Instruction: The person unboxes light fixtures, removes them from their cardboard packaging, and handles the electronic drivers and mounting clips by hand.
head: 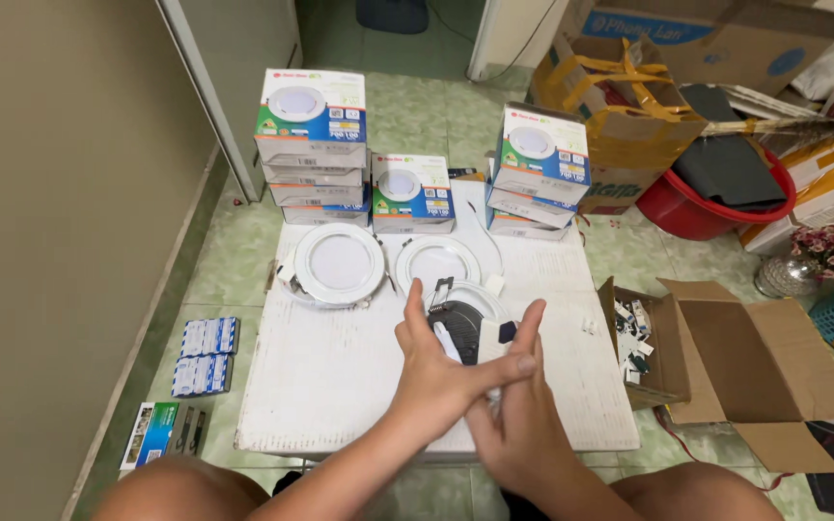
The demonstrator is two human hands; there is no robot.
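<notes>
Both hands meet over a downlight lying face-down at the near middle of the white bench [320,386].

Left hand [436,371] crosses over the right hand [523,425] — fingers half-curled about a small white part [448,342]; right hand's grip hidden, cannot tell. The dark-backed downlight [460,314] lies just beyond the fingertips. Farther out — two white downlights [338,262] face-up, then stacked boxes [313,135].

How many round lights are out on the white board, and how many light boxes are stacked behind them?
Round white ceiling lights lying face up: 2
Round light turned over, black back showing, at the left hand and right hand: 1
Blue-and-white cardboard light boxes: 7
Total: 10
</notes>
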